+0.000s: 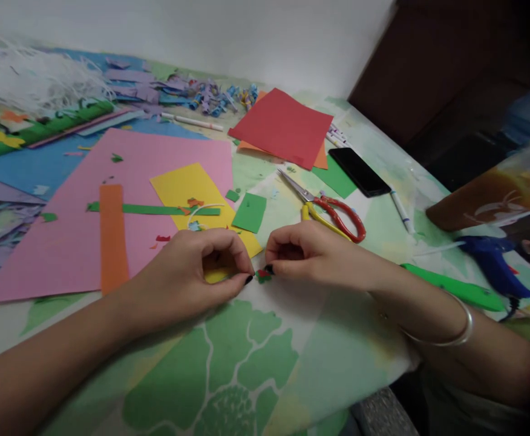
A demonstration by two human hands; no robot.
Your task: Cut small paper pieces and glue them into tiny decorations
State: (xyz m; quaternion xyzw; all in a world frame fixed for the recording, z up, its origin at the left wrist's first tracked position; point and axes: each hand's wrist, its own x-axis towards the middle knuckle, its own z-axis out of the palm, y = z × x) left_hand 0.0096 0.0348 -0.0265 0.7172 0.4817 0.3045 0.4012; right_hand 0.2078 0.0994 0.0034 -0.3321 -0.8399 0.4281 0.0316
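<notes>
My left hand is closed in a pinch, thumb tip against a fingertip. Whatever lies between those tips, if anything, is too small to make out. Close on its right, my right hand pinches a tiny red and green paper piece, just above the patterned tablecloth. Behind my hands lie a small green paper rectangle and a yellow sheet. Scissors with red and yellow handles rest beyond my right hand, blades slightly apart.
An orange strip and a green strip cross a pink sheet. Red paper, a black phone and a marker lie behind. At right are a blue glue gun and a drink cup.
</notes>
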